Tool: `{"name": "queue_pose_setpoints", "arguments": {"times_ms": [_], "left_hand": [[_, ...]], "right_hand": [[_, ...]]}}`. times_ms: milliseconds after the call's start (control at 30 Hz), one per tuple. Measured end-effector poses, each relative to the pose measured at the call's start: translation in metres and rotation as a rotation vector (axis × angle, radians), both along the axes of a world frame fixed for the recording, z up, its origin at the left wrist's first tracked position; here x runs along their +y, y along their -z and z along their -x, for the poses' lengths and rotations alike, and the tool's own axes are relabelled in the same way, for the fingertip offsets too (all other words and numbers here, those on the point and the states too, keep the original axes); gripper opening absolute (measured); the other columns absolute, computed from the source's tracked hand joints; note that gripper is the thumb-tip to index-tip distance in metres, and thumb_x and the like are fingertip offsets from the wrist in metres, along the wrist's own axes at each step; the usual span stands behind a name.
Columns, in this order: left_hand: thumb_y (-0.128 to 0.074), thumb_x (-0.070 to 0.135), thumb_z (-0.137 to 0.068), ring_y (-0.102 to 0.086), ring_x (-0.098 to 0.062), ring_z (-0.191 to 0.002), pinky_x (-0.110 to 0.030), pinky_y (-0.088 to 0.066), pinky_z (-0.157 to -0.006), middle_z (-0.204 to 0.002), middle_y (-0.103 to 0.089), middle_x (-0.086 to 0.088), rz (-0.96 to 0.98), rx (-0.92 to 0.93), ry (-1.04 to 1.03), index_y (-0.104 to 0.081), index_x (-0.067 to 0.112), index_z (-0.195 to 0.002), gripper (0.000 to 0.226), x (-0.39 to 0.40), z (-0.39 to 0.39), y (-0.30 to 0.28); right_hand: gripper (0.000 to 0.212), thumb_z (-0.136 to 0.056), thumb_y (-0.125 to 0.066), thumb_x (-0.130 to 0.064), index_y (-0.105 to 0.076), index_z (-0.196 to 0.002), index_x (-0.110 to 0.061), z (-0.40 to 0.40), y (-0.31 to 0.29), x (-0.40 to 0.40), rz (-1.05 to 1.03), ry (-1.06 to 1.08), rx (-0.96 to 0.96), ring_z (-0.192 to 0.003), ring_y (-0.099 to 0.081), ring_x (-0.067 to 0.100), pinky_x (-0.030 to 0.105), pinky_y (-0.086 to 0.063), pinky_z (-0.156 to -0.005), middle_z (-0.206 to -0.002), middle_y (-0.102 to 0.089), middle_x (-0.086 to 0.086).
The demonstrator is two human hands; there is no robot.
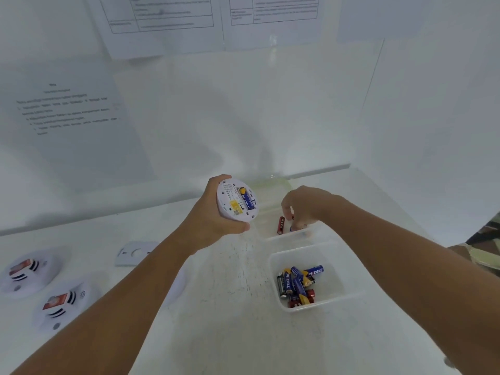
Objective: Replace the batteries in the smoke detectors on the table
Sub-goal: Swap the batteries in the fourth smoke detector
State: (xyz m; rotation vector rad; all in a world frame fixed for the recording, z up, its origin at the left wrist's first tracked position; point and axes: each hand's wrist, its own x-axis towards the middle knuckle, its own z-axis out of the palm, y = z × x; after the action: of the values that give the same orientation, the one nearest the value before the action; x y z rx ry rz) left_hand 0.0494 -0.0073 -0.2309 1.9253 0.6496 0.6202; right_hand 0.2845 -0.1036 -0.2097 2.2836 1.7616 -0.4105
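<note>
The left hand [213, 215] grips an upturned smoke detector [237, 199], a blue battery [246, 198] in its bay, while the right hand [305, 207] beside it pinches a battery [293, 228] inside a tub [286, 236].

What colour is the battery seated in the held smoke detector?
Blue with a yellow end, in the head view: battery in the smoke detector gripped by the left hand.
</note>
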Motion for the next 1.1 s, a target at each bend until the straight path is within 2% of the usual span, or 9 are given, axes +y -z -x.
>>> {"name": "queue_pose_setpoints", "arguments": {"times_ms": [100,233,400,567,667,767,867,1000,1100], "left_hand": [[-0.095,0.024,-0.051,-0.062,-0.013,-0.118,-0.048,-0.06,-0.094,-0.125,-0.06,0.016,0.027,0.009,-0.007,-0.04,0.039,-0.138,0.104,0.001,-0.007,0.001],[-0.095,0.027,-0.049,-0.062,-0.014,-0.12,-0.05,-0.059,-0.096,-0.124,-0.06,0.019,0.035,0.025,-0.016,-0.04,0.039,-0.14,0.107,0.002,-0.011,0.004],[-0.095,0.029,-0.05,-0.063,-0.006,-0.114,-0.038,-0.061,-0.092,-0.118,-0.06,0.025,0.03,0.041,-0.035,-0.039,0.04,-0.139,0.105,0.002,-0.01,0.008],[-0.093,0.025,-0.055,-0.06,0.007,-0.108,-0.022,-0.058,-0.085,-0.116,-0.058,0.029,0.005,0.05,-0.052,-0.038,0.042,-0.135,0.098,0.001,-0.006,0.008],[-0.093,0.018,-0.056,-0.065,-0.002,-0.107,-0.024,-0.059,-0.086,-0.116,-0.062,0.021,0.015,0.023,-0.063,-0.04,0.041,-0.133,0.096,0.003,-0.001,0.008],[-0.095,0.007,-0.059,-0.067,-0.004,-0.105,-0.025,-0.059,-0.086,-0.11,-0.064,0.025,0.0,0.015,-0.075,-0.041,0.041,-0.131,0.096,0.004,0.009,0.007],[-0.093,-0.003,-0.065,-0.067,-0.007,-0.104,-0.025,-0.059,-0.086,-0.114,-0.064,0.016,-0.008,0.006,-0.097,-0.041,0.033,-0.137,0.096,0.005,0.02,0.007],[-0.096,0.006,-0.057,-0.068,-0.01,-0.105,-0.028,-0.059,-0.088,-0.119,-0.064,0.008,0.022,-0.022,-0.157,-0.043,0.032,-0.136,0.099,0.01,0.042,0.008],[-0.096,0.009,-0.054,-0.068,-0.013,-0.109,-0.031,-0.059,-0.089,-0.122,-0.064,0.005,0.047,-0.014,-0.181,-0.044,0.031,-0.138,0.101,0.012,0.062,0.008]], "right_hand": [[0.022,-0.084,-0.066,-0.01,-0.073,-0.105,-0.013,-0.003,0.016,0.008,0.022,-0.012,-0.075,-0.082,-0.061,0.021,0.028,-0.045,-0.064,-0.111,-0.073,0.006],[0.021,-0.085,-0.07,-0.014,-0.07,-0.106,-0.015,-0.005,0.021,0.008,-0.034,-0.034,-0.057,-0.081,-0.063,0.02,0.028,-0.045,-0.062,-0.106,-0.072,0.004],[0.009,-0.088,-0.068,-0.022,-0.065,-0.096,-0.027,-0.004,0.014,0.003,-0.4,0.141,0.489,-0.076,-0.069,0.019,0.033,-0.056,-0.065,-0.094,-0.07,-0.004],[0.013,-0.093,-0.069,-0.028,-0.073,-0.106,-0.029,0.025,-0.001,0.005,-0.684,0.179,0.832,-0.074,-0.071,0.002,0.007,-0.044,-0.056,-0.088,-0.077,-0.012],[0.012,-0.09,-0.075,-0.032,-0.073,-0.101,-0.028,0.042,0.002,0.012,-0.688,0.149,0.844,-0.078,-0.071,0.003,0.019,-0.052,-0.061,-0.087,-0.077,-0.014],[0.006,-0.088,-0.079,-0.029,-0.078,-0.092,-0.024,0.055,0.009,0.019,-0.73,0.101,0.831,-0.079,-0.067,-0.006,0.007,-0.046,-0.064,-0.087,-0.076,-0.015],[0.007,-0.088,-0.079,-0.031,-0.082,-0.091,-0.026,0.069,0.011,0.022,-0.735,0.071,0.838,-0.081,-0.069,-0.003,0.01,-0.047,-0.067,-0.09,-0.078,-0.015],[0.023,-0.091,-0.076,-0.032,-0.08,-0.113,-0.026,0.084,0.001,0.022,-0.57,-0.029,0.847,-0.081,-0.066,-0.01,0.007,-0.045,-0.074,-0.097,-0.076,-0.017],[0.037,-0.092,-0.077,-0.027,-0.072,-0.129,-0.029,0.09,-0.007,0.025,-0.387,-0.113,0.835,-0.104,-0.067,0.004,0.027,-0.054,-0.096,-0.115,-0.072,-0.014]]}}
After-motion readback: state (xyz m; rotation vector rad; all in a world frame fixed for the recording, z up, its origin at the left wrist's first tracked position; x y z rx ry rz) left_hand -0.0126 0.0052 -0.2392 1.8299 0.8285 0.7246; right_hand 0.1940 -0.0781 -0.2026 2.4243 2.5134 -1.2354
